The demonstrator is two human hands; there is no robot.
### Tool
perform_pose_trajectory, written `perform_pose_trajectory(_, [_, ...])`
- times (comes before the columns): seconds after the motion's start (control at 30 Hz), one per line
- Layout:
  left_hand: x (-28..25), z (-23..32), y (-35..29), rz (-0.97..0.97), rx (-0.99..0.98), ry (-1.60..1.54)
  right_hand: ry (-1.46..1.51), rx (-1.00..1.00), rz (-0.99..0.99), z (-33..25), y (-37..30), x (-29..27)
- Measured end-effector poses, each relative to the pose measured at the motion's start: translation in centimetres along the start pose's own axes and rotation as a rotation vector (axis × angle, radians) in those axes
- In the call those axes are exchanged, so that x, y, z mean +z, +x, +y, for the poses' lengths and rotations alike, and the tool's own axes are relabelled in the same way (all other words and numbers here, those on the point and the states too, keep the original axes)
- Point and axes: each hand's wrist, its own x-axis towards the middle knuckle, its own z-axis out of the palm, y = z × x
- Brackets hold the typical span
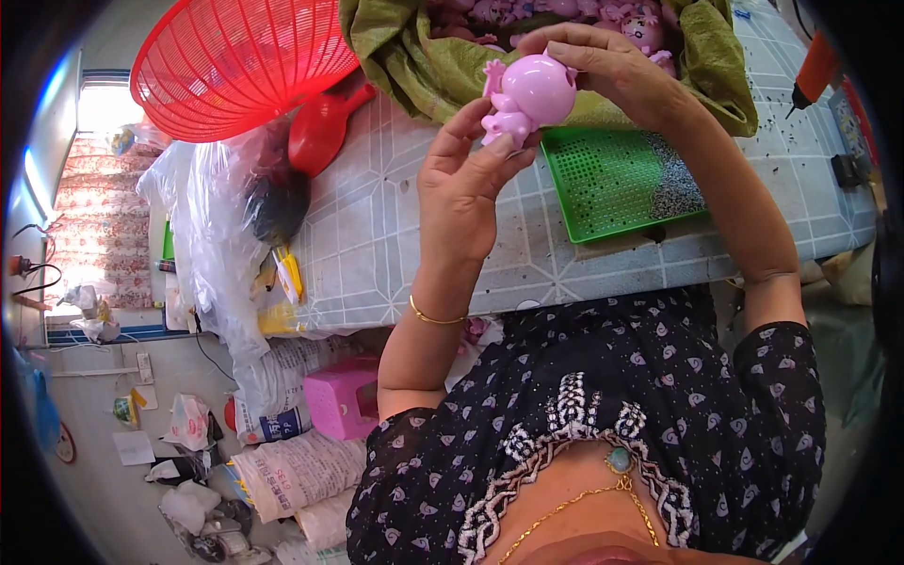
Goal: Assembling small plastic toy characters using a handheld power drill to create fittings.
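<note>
A glossy pink plastic toy figure (pixel 539 89) with a big round head is held up over the table in both hands. My left hand (pixel 466 179) grips its lower body between thumb and fingers. Against the far right side of the head, the thumb and fingers of my right hand (pixel 617 71) are closed on the toy. Behind it lies an open olive-green sack (pixel 405 61) with many similar pink figures (pixel 643 30) inside. Beneath my right forearm sits a green perforated tray (pixel 589 221) with small dark metal pieces heaped at its right side.
A red mesh basket (pixel 235 66) and a red scoop (pixel 320 132) are at the far left. Near them lie plastic bags (pixel 202 226) and a yellow-handled cutter (pixel 287 273). An orange power screwdriver (pixel 812 71) hangs at right. Below the table stands a pink stool (pixel 331 400) beside printed sacks (pixel 297 476).
</note>
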Motion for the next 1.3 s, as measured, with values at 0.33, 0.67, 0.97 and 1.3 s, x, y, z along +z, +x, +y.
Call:
perform_pose_trajectory(0.33, [0.3,-2.2,0.4,-0.045,0.586,0.484,0.206,0.048,-0.084,-1.2,-0.6,1.2])
perform_pose_trajectory(0.67, [0.9,-1.2,0.2,-0.144,-0.114,-0.185,0.57,0.031,-0.092,0.1,0.0,0.8])
perform_pose_trajectory(0.97, [1.3,-2.2,0.3,-0.062,0.011,-0.053,0.469,-0.081,-0.18,-0.2,-0.3,1.4])
perform_pose_trajectory(1.3, [1.7,-3.2,0.3,0.021,0.355,0.093,0.559,-0.061,-0.294,-1.2,-0.4,2.2])
